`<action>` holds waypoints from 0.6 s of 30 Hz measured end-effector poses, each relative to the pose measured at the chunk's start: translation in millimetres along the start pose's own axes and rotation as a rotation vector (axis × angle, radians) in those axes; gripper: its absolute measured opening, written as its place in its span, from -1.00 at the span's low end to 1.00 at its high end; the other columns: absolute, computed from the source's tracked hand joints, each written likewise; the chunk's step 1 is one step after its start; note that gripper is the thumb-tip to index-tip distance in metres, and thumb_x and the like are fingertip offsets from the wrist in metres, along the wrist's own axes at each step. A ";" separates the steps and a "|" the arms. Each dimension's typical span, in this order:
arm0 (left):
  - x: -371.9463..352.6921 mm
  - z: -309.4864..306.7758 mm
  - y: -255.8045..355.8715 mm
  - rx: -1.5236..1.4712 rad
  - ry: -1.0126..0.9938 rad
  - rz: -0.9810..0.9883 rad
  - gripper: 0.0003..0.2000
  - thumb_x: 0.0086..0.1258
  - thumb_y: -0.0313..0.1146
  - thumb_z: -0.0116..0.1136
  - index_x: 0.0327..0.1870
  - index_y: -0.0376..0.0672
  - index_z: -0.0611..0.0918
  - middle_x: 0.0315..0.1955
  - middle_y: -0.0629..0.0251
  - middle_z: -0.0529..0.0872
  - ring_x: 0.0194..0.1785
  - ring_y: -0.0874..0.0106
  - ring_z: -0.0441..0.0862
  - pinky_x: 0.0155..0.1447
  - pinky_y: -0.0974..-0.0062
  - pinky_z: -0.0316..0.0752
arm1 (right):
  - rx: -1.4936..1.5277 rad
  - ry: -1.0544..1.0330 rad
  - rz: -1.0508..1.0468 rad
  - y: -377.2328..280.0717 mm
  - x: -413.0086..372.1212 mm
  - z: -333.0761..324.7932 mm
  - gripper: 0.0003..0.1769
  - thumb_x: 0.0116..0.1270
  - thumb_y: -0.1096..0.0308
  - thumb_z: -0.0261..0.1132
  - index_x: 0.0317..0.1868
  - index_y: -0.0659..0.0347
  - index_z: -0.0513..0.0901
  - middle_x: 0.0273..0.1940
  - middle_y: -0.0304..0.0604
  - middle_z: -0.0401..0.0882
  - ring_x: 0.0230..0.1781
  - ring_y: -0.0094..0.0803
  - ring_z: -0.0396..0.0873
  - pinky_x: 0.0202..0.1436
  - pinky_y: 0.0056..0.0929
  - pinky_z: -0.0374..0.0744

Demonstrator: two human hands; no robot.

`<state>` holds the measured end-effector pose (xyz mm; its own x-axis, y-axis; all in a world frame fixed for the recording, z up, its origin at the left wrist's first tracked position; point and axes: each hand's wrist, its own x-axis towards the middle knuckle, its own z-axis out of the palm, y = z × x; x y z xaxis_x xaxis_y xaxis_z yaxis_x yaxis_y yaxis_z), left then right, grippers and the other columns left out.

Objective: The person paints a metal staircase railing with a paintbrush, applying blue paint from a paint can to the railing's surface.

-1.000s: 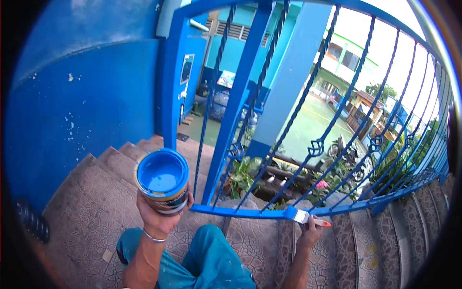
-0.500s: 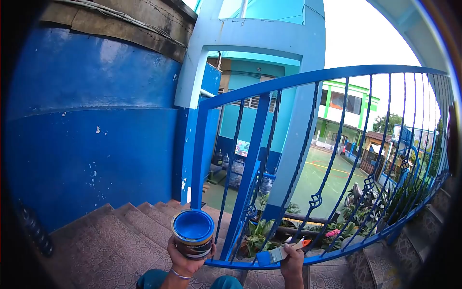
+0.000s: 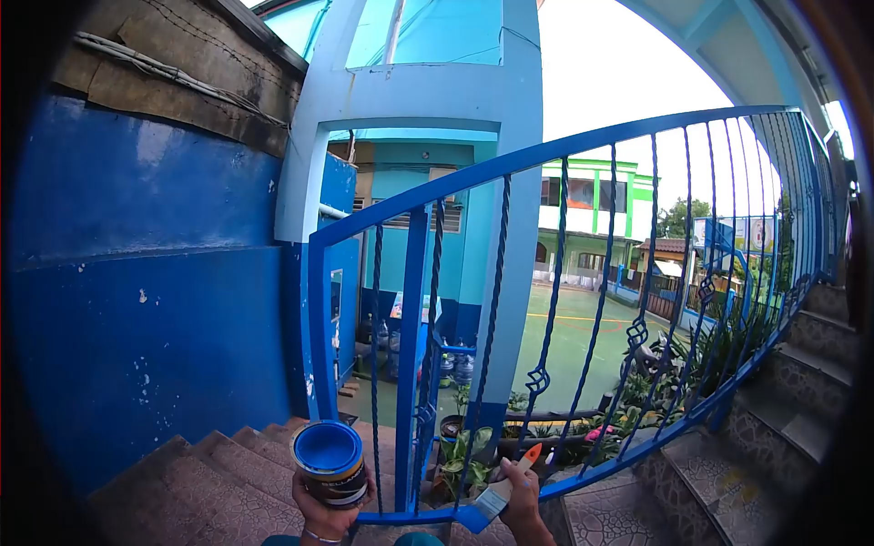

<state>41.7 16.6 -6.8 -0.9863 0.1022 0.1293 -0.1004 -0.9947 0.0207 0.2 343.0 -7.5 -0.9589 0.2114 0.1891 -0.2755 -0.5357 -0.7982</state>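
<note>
My left hand (image 3: 325, 520) is wrapped round an uncapped paint can (image 3: 332, 482) with blue paint in it, kept upright low in the view. In my right hand (image 3: 522, 496) is a flat paintbrush (image 3: 492, 499), gripped near its orange-tipped handle. Its blue-coated bristles slant down to the left and overlap the bottom rail of the blue metal railing (image 3: 583, 482). Twisted upright bars (image 3: 499, 318) rise from that rail, just beyond both hands, to a curved blue handrail (image 3: 546, 148).
Tiled steps (image 3: 209, 482) go down at left, and more stairs (image 3: 774, 409) climb at right. A blue wall (image 3: 155, 337) borders the left side. Behind the railing are potted plants (image 3: 464, 460), a light-blue pillar (image 3: 505, 300) and a green court (image 3: 569, 341).
The view has swung right, so the railing and wall sit farther left. The brush has tilted, its bristles now pointing lower and its handle tip higher. Both hands keep their holds.
</note>
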 end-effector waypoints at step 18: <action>-9.6 5.2 -78.3 0.101 -0.033 -0.045 -0.18 0.53 0.31 -0.01 0.48 -0.32 0.50 0.31 -0.21 0.61 0.44 -0.13 0.51 0.44 -0.21 0.52 | -0.190 -0.430 0.011 -34.3 -16.8 11.3 -0.46 0.45 0.38 0.56 0.35 0.36 0.64 -0.35 -0.32 0.63 -0.29 -0.58 0.58 -0.11 -0.50 0.59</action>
<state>59.8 93.6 -4.4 -0.9761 0.1485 0.1588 -0.1290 -0.9835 0.1266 25.0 348.6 23.2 -0.9137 -0.1724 0.3680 -0.2865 -0.3687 -0.8843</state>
